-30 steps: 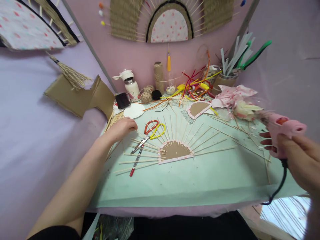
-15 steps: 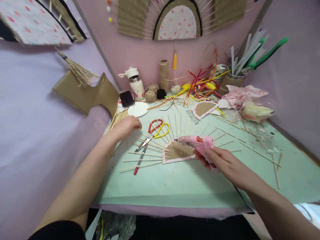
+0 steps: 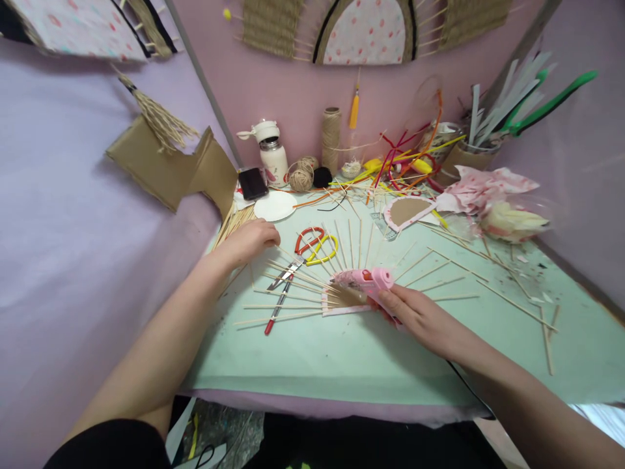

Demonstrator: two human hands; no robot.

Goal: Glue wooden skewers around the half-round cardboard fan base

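Observation:
A pink hot glue gun (image 3: pixel 364 280) is gripped in my right hand (image 3: pixel 407 309). Its nozzle points left, low over the curved edge of a half-round cardboard piece (image 3: pixel 342 298) with a pale, pink-spotted border. Thin wooden sticks (image 3: pixel 273 307) fan out from that curve; the gun and hand hide part of the card. To the upper left, my left hand (image 3: pixel 254 240) is closed, fingertips pinching the outer end of one wooden stick. Red-and-yellow-handled scissors (image 3: pixel 310 251) lie beneath the sticks, beside a red-ended pen (image 3: pixel 278 309).
Behind stand a white bottle (image 3: pixel 274 159), twine balls (image 3: pixel 303 174) and a twine spool (image 3: pixel 331 137). Another half-round card (image 3: pixel 410 212) lies at back right, near crumpled spotted cloth (image 3: pixel 488 189). Loose sticks (image 3: pixel 512 305) are scattered right. A cord (image 3: pixel 469 384) runs off the front edge.
The glue gun has moved left along the card's curved edge, its nozzle now nearer the left-hand sticks. My left hand stays at the stick's end. The whole view has shifted slightly.

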